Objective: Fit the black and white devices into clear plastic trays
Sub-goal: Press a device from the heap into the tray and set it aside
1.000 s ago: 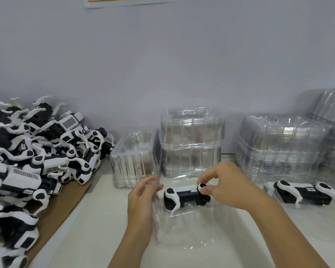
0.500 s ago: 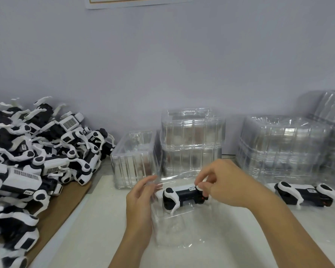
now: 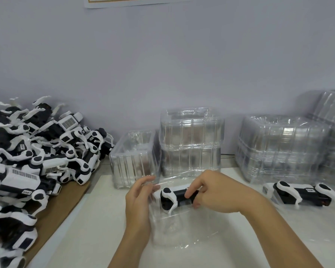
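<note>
A black and white device [image 3: 171, 197] sits low in a clear plastic tray [image 3: 178, 229] at the middle of the table. My right hand [image 3: 215, 192] grips the device's right end, fingers curled over the top and thumb underneath. My left hand [image 3: 138, 202] holds the tray's left wall with fingers nearly straight along it. Another device [image 3: 302, 193] lies in a clear tray at the right.
A big heap of loose devices [image 3: 33, 163] covers the cardboard at the left. Stacks of clear trays [image 3: 191, 142] stand along the wall, with a lower one [image 3: 132, 161] to their left and larger stacks [image 3: 282, 147] at the right.
My right hand has pushed the device lower into the tray and closed further over its right end. My left hand stays on the tray's left side.
</note>
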The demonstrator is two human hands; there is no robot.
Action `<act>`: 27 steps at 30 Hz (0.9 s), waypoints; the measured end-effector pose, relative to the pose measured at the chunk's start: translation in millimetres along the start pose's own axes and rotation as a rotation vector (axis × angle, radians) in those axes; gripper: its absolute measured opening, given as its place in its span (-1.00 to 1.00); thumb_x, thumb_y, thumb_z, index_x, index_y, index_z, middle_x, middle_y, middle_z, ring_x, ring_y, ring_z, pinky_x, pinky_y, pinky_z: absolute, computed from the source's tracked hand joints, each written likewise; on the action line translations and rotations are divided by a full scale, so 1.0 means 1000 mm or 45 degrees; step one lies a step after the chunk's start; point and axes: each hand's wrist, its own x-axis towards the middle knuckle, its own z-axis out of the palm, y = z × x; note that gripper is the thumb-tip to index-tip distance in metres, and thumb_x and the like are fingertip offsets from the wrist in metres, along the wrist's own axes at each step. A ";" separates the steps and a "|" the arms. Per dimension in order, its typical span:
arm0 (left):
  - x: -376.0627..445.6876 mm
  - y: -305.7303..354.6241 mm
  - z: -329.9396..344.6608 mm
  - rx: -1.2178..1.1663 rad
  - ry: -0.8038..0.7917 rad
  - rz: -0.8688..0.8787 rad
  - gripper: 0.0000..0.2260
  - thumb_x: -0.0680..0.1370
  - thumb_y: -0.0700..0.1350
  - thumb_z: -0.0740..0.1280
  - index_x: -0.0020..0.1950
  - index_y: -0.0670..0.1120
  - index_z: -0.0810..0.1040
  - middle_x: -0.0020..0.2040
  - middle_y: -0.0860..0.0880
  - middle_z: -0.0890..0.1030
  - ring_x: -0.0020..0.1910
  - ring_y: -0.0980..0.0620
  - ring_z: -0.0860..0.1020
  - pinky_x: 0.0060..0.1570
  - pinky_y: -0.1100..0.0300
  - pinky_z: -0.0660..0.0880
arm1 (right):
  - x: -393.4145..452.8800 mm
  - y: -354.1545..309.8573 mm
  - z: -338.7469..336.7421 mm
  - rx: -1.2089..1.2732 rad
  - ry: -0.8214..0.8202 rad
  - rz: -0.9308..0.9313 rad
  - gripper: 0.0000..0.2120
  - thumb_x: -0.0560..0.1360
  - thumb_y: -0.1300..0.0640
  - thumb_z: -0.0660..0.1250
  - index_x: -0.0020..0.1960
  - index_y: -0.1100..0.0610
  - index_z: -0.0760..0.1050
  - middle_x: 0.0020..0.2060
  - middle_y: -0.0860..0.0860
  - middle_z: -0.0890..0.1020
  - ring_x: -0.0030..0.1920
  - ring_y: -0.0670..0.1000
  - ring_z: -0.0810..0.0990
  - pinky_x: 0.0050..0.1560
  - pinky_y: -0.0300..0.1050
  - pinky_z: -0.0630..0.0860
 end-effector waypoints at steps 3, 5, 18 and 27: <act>0.001 -0.001 0.000 0.005 0.001 0.005 -0.76 0.56 -0.27 0.30 -0.09 0.02 0.69 -0.10 -0.17 0.70 0.02 -0.15 0.63 0.11 0.01 0.42 | 0.000 0.002 -0.001 0.052 0.006 -0.024 -0.69 0.50 0.23 0.29 0.09 -0.08 0.67 -0.26 -0.22 0.71 -0.04 -0.24 0.63 0.01 -0.35 0.54; 0.001 -0.001 0.000 0.006 -0.004 0.001 -0.79 0.56 -0.26 0.31 -0.07 0.00 0.69 -0.10 -0.18 0.70 0.06 -0.19 0.62 0.13 0.00 0.42 | 0.000 0.002 0.001 0.060 0.021 -0.028 -0.69 0.49 0.23 0.29 0.08 -0.07 0.68 -0.26 -0.21 0.71 -0.04 -0.23 0.63 0.04 -0.32 0.55; 0.000 0.001 0.000 0.001 -0.021 -0.017 -0.79 0.54 -0.26 0.32 -0.10 0.01 0.68 -0.10 -0.22 0.69 0.04 -0.17 0.62 0.10 -0.02 0.41 | 0.003 -0.011 0.011 -0.442 0.071 -0.151 -0.48 0.52 0.24 0.13 0.09 -0.34 0.63 -0.33 -0.28 0.43 -0.32 -0.14 0.36 -0.37 -0.35 0.25; 0.000 0.002 0.001 -0.010 -0.020 -0.027 -0.82 0.54 -0.28 0.32 -0.08 -0.03 0.67 -0.10 -0.23 0.69 -0.03 -0.11 0.62 0.06 0.00 0.41 | 0.003 -0.014 0.014 -0.516 0.082 -0.104 -0.48 0.51 0.22 0.14 0.13 -0.36 0.60 -0.13 -0.21 0.46 -0.10 -0.01 0.41 -0.27 -0.26 0.28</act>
